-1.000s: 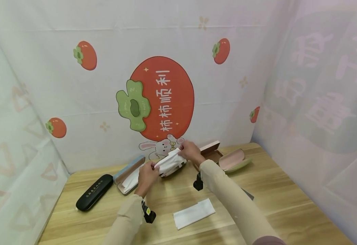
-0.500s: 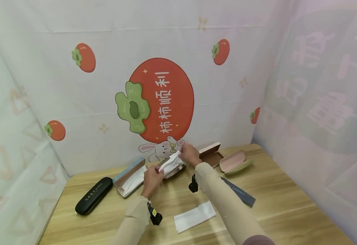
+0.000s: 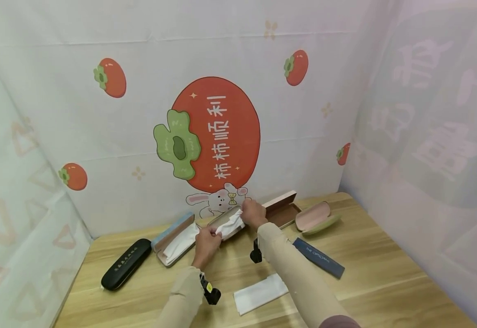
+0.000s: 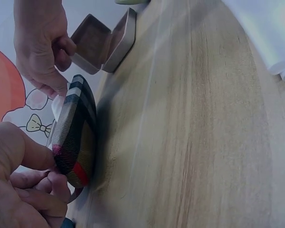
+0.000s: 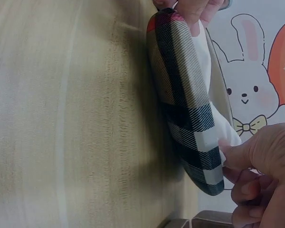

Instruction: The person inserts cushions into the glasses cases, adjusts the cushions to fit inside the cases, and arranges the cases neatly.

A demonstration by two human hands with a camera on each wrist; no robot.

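Observation:
An open plaid glasses case stands at the back middle of the table, a crumpled white cloth lying in it. My left hand grips the case's left end, its fingertips right at the cloth. At the other end, my right hand pinches the cloth, with its thumb low against the case's rim in the right wrist view. The left wrist view shows both hands, the left close up and the right beyond the case.
Left of it are an open blue case with white cloth inside and a closed black case. Right are an open brown-lined case and a green case. In front lie a folded white cloth and a dark blue strip.
Both hands have lowered the white cloth from above the plaid case into it. My left hand has shifted right, and the right arm has moved left, uncovering the dark blue strip.

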